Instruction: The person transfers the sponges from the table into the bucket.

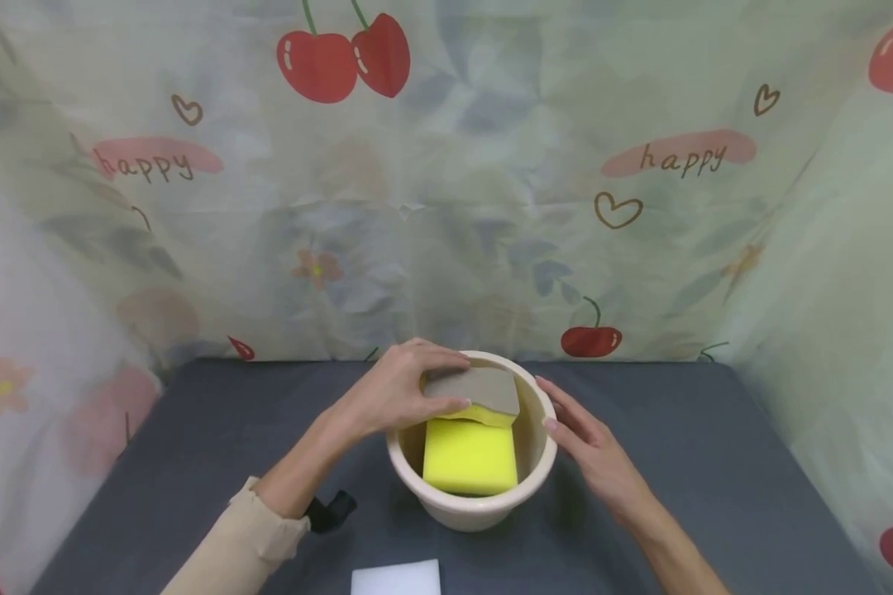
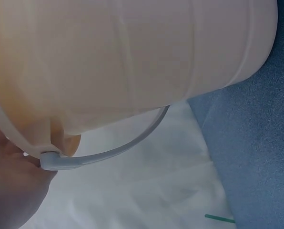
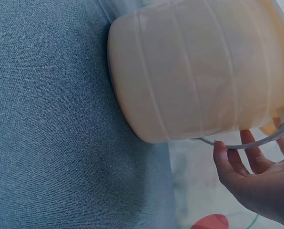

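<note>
My left hand (image 1: 405,384) reaches over the bucket's left rim and grips a sponge (image 1: 476,388) with a grey top and yellow underside, thumb in front and fingers behind. That sponge is inside the cream bucket (image 1: 470,516), above a bright yellow sponge (image 1: 470,459). At the bucket's right rim, my right hand (image 1: 595,454) rests its thumb and index fingertips. In the right wrist view, the fingers (image 3: 220,152) of that hand are spread beside the bucket's wall and grey handle (image 3: 237,147).
A white block (image 1: 396,578) lies on the dark table cloth (image 1: 677,463) at the front edge of view. A small black object (image 1: 331,512) shows by the left cuff. Patterned curtains (image 1: 446,248) stand behind the table and along both sides.
</note>
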A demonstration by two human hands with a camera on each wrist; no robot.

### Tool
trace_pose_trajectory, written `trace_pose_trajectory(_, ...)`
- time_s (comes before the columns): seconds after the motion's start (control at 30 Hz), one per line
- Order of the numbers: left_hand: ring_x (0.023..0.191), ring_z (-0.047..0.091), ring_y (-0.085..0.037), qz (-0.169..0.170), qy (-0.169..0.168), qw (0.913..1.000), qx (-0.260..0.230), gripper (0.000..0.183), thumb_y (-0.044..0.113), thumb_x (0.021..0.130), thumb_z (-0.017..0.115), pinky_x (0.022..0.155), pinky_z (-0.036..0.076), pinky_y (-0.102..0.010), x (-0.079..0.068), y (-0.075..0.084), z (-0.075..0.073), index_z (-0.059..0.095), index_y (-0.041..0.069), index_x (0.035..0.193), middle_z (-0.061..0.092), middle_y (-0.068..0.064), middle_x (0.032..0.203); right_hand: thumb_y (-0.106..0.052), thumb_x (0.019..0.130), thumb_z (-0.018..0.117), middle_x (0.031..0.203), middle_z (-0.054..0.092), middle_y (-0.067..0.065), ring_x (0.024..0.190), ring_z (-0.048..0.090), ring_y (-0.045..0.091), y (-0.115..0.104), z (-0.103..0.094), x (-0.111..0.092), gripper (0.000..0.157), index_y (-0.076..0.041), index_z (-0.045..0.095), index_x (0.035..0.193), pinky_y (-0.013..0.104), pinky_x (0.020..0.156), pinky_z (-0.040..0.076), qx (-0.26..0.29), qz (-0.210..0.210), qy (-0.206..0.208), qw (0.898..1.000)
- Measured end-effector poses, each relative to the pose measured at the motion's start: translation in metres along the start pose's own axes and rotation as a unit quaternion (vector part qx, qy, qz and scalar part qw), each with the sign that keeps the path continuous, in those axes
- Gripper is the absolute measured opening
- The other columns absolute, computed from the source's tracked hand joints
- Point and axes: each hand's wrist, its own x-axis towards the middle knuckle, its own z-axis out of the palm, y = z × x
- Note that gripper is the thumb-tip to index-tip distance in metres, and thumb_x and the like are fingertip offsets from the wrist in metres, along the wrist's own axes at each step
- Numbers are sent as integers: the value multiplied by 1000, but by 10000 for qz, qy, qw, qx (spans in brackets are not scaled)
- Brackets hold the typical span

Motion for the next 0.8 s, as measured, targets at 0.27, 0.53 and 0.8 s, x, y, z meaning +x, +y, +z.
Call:
trace_pose_trajectory(0.27, 119, 56, -16, 90, 66, 9999, 30, 45, 47, 89, 72, 98, 47, -40, -5, 1, 1, 71, 20, 125, 65, 7, 126, -37, 101, 57, 154, 41, 0, 140, 39, 22, -1, 1, 0, 53, -36, 40, 152, 52, 111, 33, 5, 100, 41, 9999)
trace_pose_trajectory(0.53, 116, 59, -14, 158, 225, 9996, -78, 42, 45, 89, 73, 95, 50, -38, -9, 2, 2, 72, 19, 123, 66, 6, 123, -38, 101, 57, 154, 40, 0, 139, 40, 23, 0, 2, 0, 54, -35, 40, 152, 51, 111, 33, 7, 83, 57, 9999)
trace_pose_trajectory(0.8, 114, 61, -12, 353, 369, 9986, -109, 37, 40, 90, 73, 94, 51, -36, -14, 1, 0, 73, 18, 120, 67, 7, 122, -37, 101, 57, 155, 40, -2, 139, 40, 22, 0, 2, 0, 53, -35, 40, 151, 51, 110, 36, 31, 107, 107, 9999)
